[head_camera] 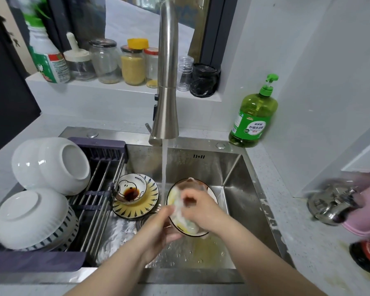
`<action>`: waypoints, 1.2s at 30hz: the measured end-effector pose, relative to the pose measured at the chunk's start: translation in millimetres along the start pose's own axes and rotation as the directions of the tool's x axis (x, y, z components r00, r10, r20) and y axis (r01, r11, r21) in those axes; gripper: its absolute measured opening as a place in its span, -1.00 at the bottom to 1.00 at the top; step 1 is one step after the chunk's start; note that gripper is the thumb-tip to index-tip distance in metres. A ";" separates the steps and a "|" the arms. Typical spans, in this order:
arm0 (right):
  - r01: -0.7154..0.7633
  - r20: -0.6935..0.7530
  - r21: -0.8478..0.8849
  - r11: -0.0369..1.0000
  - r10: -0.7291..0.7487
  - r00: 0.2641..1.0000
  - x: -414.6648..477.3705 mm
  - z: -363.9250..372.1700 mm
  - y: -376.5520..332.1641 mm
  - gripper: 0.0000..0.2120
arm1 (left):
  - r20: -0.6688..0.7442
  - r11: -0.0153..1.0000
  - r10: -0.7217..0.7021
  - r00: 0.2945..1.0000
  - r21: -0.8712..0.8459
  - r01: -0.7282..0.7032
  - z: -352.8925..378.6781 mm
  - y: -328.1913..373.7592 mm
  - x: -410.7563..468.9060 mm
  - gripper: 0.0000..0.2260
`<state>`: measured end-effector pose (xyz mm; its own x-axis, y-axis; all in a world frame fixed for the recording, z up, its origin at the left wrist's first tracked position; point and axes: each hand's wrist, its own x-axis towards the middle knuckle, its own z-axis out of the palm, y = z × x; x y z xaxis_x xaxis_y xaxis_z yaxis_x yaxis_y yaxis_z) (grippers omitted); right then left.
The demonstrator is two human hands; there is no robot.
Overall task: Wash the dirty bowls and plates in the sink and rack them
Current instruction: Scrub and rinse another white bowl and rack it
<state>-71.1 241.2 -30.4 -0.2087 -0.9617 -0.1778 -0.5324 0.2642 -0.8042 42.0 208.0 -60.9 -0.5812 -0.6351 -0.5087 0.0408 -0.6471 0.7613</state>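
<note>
Steel sink (233, 174) under window (126, 20), tap (168, 82) running, L grip (156, 229) holding bowl (212, 194), R grip (201, 210) clutching cloth (175, 207)

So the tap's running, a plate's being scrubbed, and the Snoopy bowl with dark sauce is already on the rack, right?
Not on the rack: the head view shows the Snoopy bowl sitting on stacked patterned plates in the sink, beside the rack. The tap is running and a plate is being scrubbed.

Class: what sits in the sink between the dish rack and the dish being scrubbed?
In the head view, a sauce-stained cartoon bowl resting on stacked striped plates.
</note>
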 end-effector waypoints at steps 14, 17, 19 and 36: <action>-0.024 0.290 -0.308 0.951 0.117 0.950 -5.3 -9.1 -1.0 -0.84 | 0.013 0.999 0.033 0.999 0.031 -0.034 -8.9 -15.6 -5.7 -0.85; -0.091 0.019 0.121 0.989 0.089 0.996 -3.5 10.5 3.9 -0.66 | -0.027 0.996 0.050 0.998 -0.066 -0.052 -6.1 -20.1 -8.8 -0.76; -0.022 -0.148 -0.109 0.994 0.005 0.989 -0.7 17.9 2.1 -0.80 | -0.046 0.996 0.077 0.996 -0.048 -0.080 -5.1 -21.7 -8.7 -0.76; -0.264 0.124 0.776 0.573 0.271 0.954 -3.5 4.4 -4.4 -0.82 | -0.110 0.874 0.448 0.887 0.263 -0.409 2.3 -17.4 -2.9 -0.53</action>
<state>-64.4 243.0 -28.8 -0.2417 -0.8553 -0.4583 0.3869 0.3482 -0.8538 41.1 222.1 -71.7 -0.4084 -0.8997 -0.1543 0.0595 -0.1949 0.9790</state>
